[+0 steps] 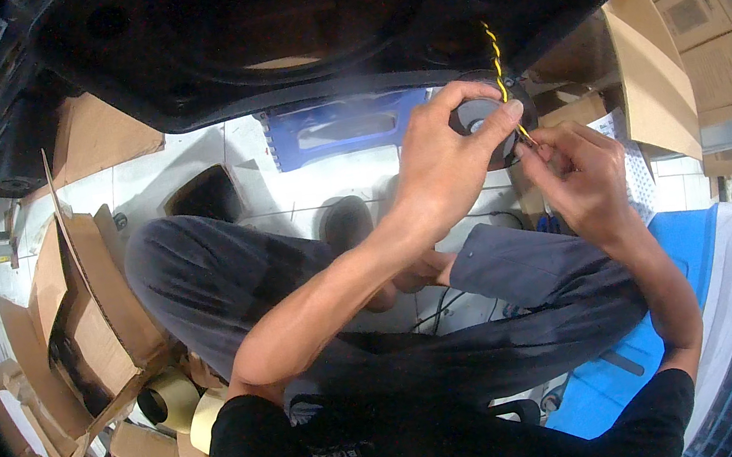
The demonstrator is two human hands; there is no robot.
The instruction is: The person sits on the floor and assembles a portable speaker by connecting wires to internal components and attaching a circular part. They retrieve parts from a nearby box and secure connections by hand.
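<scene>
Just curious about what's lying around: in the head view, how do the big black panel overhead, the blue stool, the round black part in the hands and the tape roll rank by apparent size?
1. Black panel
2. Blue stool
3. Round black part and tape roll: alike, and hands hide part of the round one.

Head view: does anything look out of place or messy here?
Yes: torn cardboard lies scattered and tilted on the floor at the person's left, beside tape rolls. The left hand and right hand hold a round black part and twisted wire normally.

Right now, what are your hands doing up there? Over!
Left hand grips round black speaker. Right hand pinches yellow twisted wire at its rim. Big black panel overhead, nothing blocking.
</scene>
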